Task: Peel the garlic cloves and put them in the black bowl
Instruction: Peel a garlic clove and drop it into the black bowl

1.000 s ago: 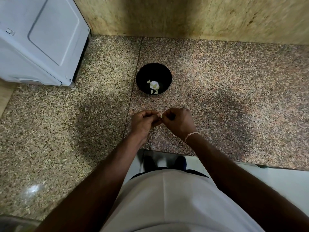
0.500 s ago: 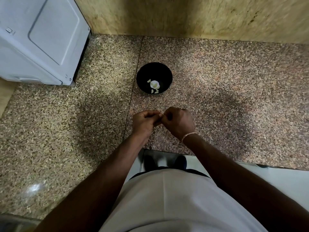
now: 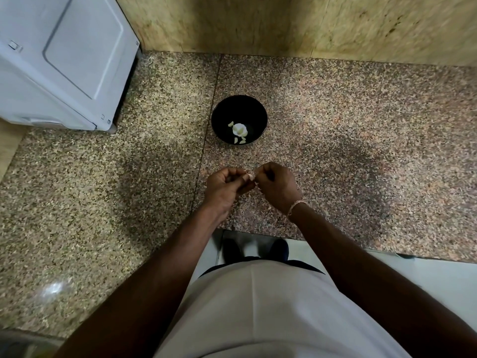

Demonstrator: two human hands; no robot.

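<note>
A black bowl (image 3: 239,107) stands on the speckled granite counter, holding several pale garlic pieces (image 3: 239,130). Just in front of it, my left hand (image 3: 226,188) and my right hand (image 3: 277,186) meet fingertip to fingertip over the counter. Between them both pinch a small garlic clove (image 3: 250,175), of which only a pale sliver shows. Most of the clove is hidden by my fingers.
A white appliance (image 3: 64,63) stands at the back left of the granite counter (image 3: 361,130). A tan stone wall (image 3: 284,24) runs along the back. The counter's front edge lies under my forearms, with the floor and my shoes below.
Both hands stay together on the clove, with only slight finger movement. The bowl has not moved.
</note>
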